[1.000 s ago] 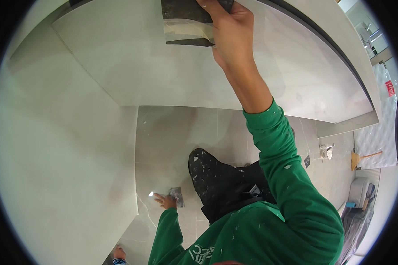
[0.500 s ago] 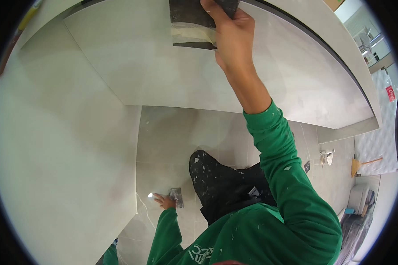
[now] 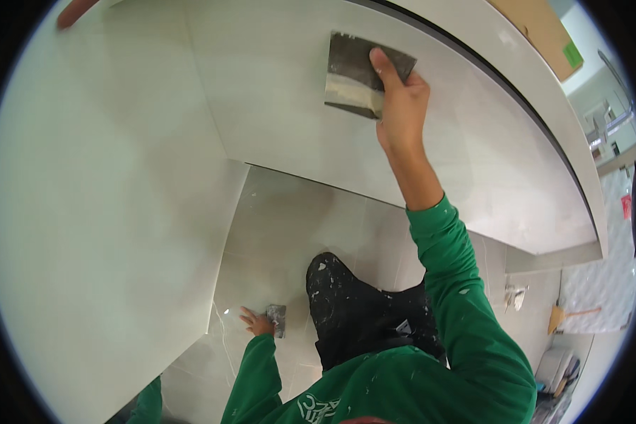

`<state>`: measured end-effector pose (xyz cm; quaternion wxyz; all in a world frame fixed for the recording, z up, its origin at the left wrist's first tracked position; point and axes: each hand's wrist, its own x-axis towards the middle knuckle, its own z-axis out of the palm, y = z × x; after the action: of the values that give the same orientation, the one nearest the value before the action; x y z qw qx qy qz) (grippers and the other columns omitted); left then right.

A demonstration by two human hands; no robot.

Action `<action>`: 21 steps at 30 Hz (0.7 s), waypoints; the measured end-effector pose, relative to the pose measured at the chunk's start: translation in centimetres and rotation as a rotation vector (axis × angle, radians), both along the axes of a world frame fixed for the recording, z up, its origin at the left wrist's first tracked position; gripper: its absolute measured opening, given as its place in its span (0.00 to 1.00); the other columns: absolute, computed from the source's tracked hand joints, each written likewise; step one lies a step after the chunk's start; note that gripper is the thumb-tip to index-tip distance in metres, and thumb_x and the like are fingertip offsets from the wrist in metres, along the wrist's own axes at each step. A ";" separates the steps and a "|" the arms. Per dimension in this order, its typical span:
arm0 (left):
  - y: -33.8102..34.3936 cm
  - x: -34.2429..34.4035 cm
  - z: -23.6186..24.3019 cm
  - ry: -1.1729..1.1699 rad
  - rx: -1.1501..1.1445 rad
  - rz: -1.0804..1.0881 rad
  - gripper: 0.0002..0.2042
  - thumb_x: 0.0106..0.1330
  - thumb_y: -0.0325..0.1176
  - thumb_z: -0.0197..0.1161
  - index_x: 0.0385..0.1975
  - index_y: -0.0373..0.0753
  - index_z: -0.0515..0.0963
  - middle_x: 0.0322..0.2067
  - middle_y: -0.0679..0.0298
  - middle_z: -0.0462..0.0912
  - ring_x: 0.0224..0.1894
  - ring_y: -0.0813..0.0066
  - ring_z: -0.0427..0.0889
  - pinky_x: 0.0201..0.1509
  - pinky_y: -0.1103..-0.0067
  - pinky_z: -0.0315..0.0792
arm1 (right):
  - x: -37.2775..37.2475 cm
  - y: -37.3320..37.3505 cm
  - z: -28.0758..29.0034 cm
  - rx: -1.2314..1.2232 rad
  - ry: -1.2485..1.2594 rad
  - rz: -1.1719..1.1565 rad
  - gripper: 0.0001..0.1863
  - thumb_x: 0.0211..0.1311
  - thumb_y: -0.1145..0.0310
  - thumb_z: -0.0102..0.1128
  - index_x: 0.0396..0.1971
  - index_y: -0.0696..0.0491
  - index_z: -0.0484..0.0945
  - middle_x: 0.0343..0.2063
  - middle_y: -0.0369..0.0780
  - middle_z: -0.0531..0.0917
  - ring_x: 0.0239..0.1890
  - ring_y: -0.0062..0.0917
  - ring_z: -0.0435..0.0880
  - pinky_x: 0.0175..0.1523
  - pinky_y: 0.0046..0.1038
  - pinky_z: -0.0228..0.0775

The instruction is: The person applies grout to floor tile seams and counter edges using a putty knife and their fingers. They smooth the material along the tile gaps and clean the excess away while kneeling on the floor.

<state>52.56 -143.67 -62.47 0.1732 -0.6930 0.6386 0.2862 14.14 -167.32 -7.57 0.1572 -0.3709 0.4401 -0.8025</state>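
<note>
My right hand (image 3: 405,106) grips a flat, dark, rectangular scraper blade (image 3: 351,62) with a pale cream band across it. Its thumb presses on the face, in front of the whitish panel (image 3: 283,134); whether the blade touches the panel I cannot tell. Low on the left, my left hand (image 3: 257,322) has its fingers spread to the left. A smaller grey-black scraper blade (image 3: 278,322) sits against its thumb side, apparently held there. The grip itself is partly hidden.
A broad pale side panel (image 3: 120,212) stands at my left. Tiled floor (image 3: 290,219) lies below. At the right are a broom (image 3: 557,319), a grey case (image 3: 555,366) and bubble wrap (image 3: 601,283). A cardboard piece (image 3: 537,32) rests above. Green cloth (image 3: 148,403) shows at lower left.
The right hand and its scraper blade have come down and slightly right in the picture. The view has turned a little. The left hand keeps its spread pose beside the smaller blade.
</note>
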 end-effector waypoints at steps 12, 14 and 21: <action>0.4 0.6 -0.4 0.036 0.006 0.012 0.25 0.53 0.45 0.76 0.53 0.53 0.81 0.75 0.46 0.22 0.75 0.29 0.30 0.65 0.37 0.60 | 6.4 -6.8 1.3 -0.053 0.142 0.010 0.10 0.65 0.69 0.63 0.31 0.63 0.81 0.26 0.34 0.83 0.29 0.17 0.73 0.40 0.25 0.68; 0.4 0.8 -0.5 0.027 0.007 0.005 0.25 0.53 0.45 0.76 0.53 0.53 0.81 0.75 0.46 0.22 0.75 0.29 0.30 0.65 0.37 0.60 | 7.0 -6.7 1.9 -0.014 0.122 0.027 0.11 0.65 0.69 0.63 0.29 0.63 0.80 0.24 0.34 0.82 0.28 0.17 0.72 0.39 0.26 0.67; 0.1 0.4 -0.2 0.025 0.029 0.000 0.25 0.54 0.44 0.75 0.54 0.53 0.81 0.75 0.45 0.21 0.75 0.29 0.29 0.66 0.37 0.59 | 7.2 -6.9 3.4 -0.030 0.144 -0.044 0.11 0.66 0.69 0.64 0.30 0.63 0.81 0.25 0.35 0.83 0.27 0.18 0.74 0.38 0.24 0.68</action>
<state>52.93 -143.58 -62.65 0.1753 -0.6870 0.6363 0.3040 21.39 -174.23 -4.21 0.1020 -0.4201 0.4462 -0.7836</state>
